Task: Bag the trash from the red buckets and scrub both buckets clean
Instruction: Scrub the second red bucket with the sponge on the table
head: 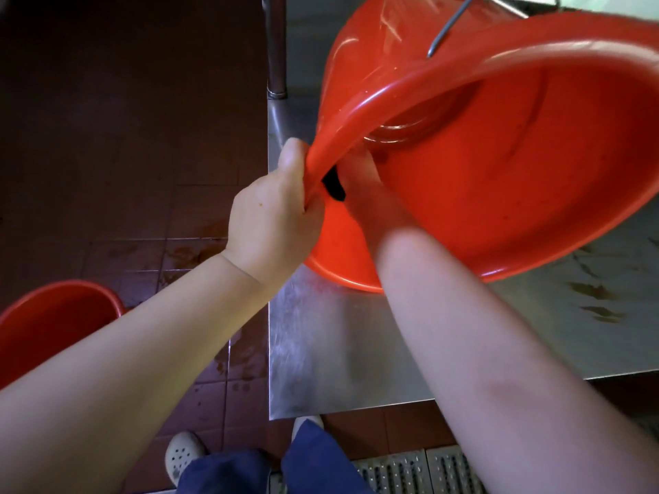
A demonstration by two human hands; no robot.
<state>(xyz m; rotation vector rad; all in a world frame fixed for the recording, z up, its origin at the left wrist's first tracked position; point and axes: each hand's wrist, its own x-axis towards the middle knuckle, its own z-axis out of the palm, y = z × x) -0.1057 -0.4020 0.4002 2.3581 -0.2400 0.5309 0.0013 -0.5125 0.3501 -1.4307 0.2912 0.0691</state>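
A large red bucket [517,155] lies tipped on its side on the steel counter [338,351], its mouth facing me. My left hand [271,215] grips the bucket's rim at the left edge. My right hand [363,183] reaches inside the bucket and presses a dark scrubbing pad [333,185] against the inner wall just below the rim. A little water pools deep inside the bucket. The metal handle [449,26] hangs over the top. A second red bucket [46,322] stands on the floor at the lower left.
The counter has brown wet stains [595,294] on its right part. A steel post [276,44] rises at the counter's back left corner. The dark red tile floor [142,172] is wet and stained. A metal drain grate [410,472] lies by my feet.
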